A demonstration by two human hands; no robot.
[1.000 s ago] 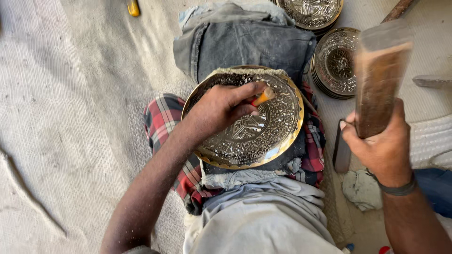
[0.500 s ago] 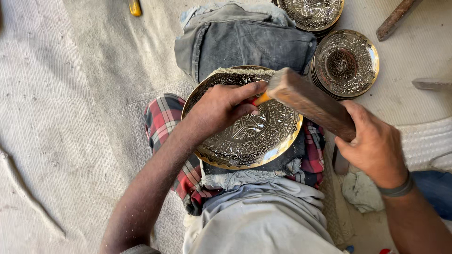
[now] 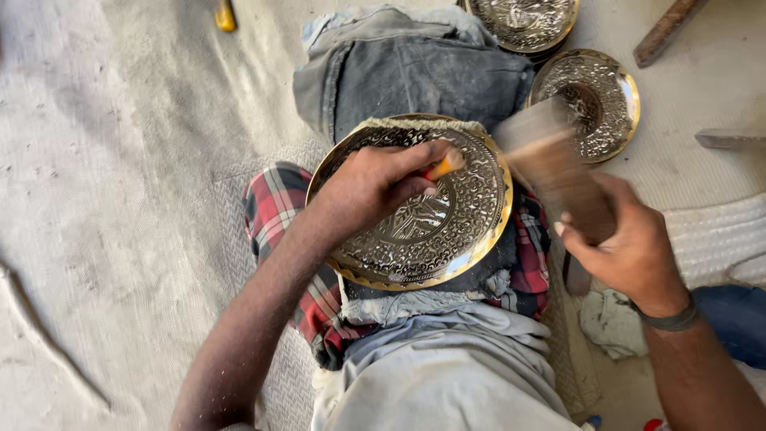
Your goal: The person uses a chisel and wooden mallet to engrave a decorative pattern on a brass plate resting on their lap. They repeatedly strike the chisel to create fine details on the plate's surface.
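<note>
A round engraved brass plate with a gold rim rests on a padded checked cloth over my lap. My left hand lies on the plate and pinches a small orange-tipped chisel against its upper part. My right hand grips a wooden mallet block, blurred by motion, a little to the right of the chisel's top and apart from it.
Two more engraved brass plates lie at the upper right. A folded grey cloth sits behind the worked plate. A wooden stick and a metal bar lie at the right. Woven matting covers the floor.
The mallet came down from raised upright onto the chisel, and now sits slightly back to the right, blurred. My left hand and the chisel have stayed put.
</note>
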